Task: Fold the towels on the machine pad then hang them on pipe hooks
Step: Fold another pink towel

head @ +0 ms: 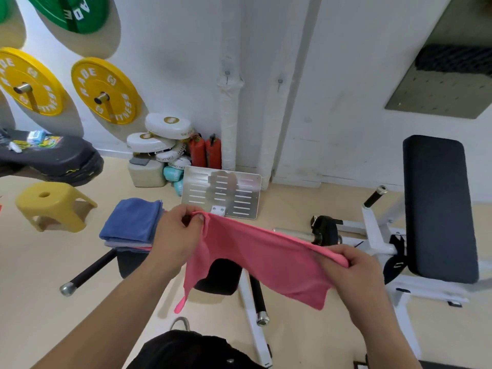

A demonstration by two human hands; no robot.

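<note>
Hanging in the air in front of the black pad (pixel 221 278), a pink towel (pixel 261 262) is stretched between both hands and hides the pad's upper part. The left hand (pixel 173 235) pinches the towel's top left corner between thumb and curled fingers, up and left of the pad. The right hand (pixel 351 272) has its fingers curled round the bunched top right edge, to the right of the pad. The cloth sags between them and its lower corners dangle free. Just left of the pad lies a stack of folded towels (pixel 133 222), a blue one on top, with paler and pink edges showing beneath. Beyond the pad a slotted metal plate (pixel 221 194) stands on the floor, and behind that rises a white wrapped pipe (pixel 229 123) with a small hook (pixel 227 74) high on it. Far right of the pad is a long black backrest (pixel 439 209)
</note>
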